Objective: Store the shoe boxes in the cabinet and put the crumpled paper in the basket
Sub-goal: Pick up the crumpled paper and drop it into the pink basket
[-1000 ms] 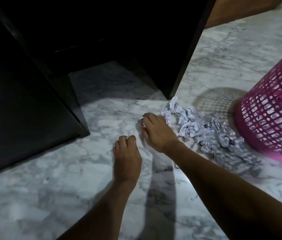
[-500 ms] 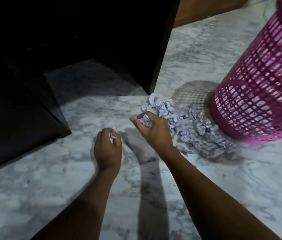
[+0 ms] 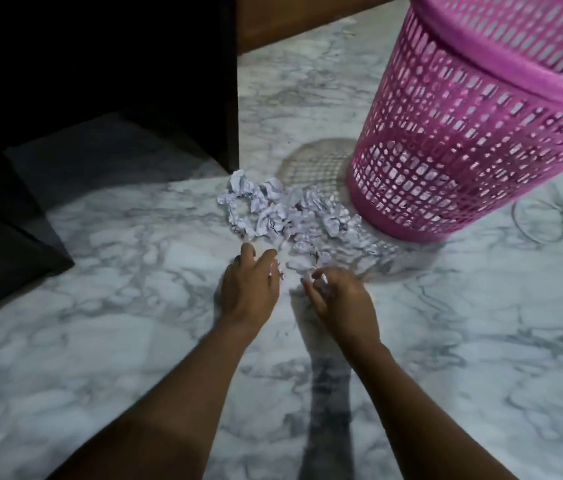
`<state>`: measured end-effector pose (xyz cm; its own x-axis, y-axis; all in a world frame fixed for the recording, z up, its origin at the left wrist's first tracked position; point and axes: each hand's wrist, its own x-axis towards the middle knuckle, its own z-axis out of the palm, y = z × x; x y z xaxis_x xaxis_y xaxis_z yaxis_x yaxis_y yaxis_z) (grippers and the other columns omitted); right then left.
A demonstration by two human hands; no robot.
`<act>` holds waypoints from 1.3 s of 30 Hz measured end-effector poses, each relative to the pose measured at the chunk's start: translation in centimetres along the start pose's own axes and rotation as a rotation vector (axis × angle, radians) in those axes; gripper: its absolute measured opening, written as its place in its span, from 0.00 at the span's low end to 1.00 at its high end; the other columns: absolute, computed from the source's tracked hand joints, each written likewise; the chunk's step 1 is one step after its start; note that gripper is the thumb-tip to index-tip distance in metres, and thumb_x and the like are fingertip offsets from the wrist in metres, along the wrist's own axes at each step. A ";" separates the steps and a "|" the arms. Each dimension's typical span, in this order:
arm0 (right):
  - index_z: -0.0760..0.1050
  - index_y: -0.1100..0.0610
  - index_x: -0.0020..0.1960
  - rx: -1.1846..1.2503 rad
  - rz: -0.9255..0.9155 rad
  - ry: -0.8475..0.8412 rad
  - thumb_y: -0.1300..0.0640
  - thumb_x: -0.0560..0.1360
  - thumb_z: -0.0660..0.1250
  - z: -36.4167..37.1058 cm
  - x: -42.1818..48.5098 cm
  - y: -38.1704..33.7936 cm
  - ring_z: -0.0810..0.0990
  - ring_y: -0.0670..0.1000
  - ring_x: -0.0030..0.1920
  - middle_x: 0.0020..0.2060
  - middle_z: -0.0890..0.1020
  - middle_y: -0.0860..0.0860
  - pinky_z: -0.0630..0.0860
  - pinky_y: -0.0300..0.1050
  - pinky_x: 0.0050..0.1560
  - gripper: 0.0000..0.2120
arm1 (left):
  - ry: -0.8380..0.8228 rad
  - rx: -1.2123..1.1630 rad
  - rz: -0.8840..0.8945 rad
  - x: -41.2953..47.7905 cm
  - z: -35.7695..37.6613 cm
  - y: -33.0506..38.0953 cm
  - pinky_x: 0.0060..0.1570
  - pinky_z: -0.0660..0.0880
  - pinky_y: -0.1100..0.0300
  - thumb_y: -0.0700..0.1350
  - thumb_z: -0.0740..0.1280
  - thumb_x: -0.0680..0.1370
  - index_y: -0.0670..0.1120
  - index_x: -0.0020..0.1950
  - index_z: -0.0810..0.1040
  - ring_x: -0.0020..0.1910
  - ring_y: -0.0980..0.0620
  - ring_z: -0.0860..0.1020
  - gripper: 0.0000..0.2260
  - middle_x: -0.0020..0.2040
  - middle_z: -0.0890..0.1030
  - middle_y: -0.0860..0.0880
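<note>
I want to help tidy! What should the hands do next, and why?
Probably scoop a clump of crumpled paper: the left hand and right hand reach the pile's near edge, and it lies on the floor beside the pink basket, not inside.

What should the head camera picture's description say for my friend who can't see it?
Two bare hands, the left hand and the right hand, reach into the near edge of a pile of crumpled paper on a marble floor. A pink mesh basket stands just right of the pile, a dark cabinet at upper left.
</note>
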<state>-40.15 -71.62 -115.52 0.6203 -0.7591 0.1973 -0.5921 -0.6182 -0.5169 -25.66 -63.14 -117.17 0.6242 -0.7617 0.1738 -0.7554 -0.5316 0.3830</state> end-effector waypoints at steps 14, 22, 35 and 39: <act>0.79 0.52 0.50 -0.033 -0.292 -0.244 0.50 0.74 0.71 0.8 -2.2 0.5 0.79 0.53 0.36 0.46 0.78 0.49 0.69 0.40 0.31 0.08 | -0.021 -0.077 0.014 -0.4 0.6 -0.7 0.41 0.78 0.51 0.53 0.70 0.75 0.50 0.53 0.81 0.46 0.43 0.77 0.10 0.50 0.74 0.46; 0.75 0.55 0.45 0.286 0.142 -0.182 0.59 0.70 0.73 -0.9 -0.9 0.3 0.77 0.52 0.39 0.40 0.78 0.53 0.72 0.43 0.40 0.08 | 0.024 -0.194 -0.060 -0.1 0.7 -0.6 0.31 0.75 0.52 0.43 0.71 0.71 0.45 0.43 0.76 0.39 0.39 0.77 0.05 0.44 0.75 0.45; 0.78 0.52 0.57 0.216 0.249 -0.254 0.50 0.75 0.71 -1.8 7.4 2.5 0.82 0.50 0.46 0.49 0.83 0.51 0.79 0.46 0.50 0.12 | -0.196 -0.271 -0.087 1.7 -0.3 4.8 0.47 0.77 0.55 0.49 0.67 0.73 0.57 0.61 0.80 0.51 0.45 0.79 0.16 0.53 0.80 0.49; 0.80 0.50 0.54 0.067 0.146 -0.402 0.50 0.73 0.71 -1.1 7.4 2.6 0.82 0.52 0.50 0.50 0.83 0.51 0.78 0.47 0.53 0.11 | -0.188 -0.173 -0.074 0.5 0.6 4.0 0.45 0.76 0.55 0.52 0.65 0.74 0.56 0.58 0.81 0.51 0.44 0.79 0.14 0.53 0.79 0.48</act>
<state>-37.66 -79.02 -114.46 0.6914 -0.6895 -0.2155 -0.6620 -0.4854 -0.5710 -28.53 -65.86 -116.10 0.6159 -0.7874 -0.0256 -0.6541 -0.5293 0.5404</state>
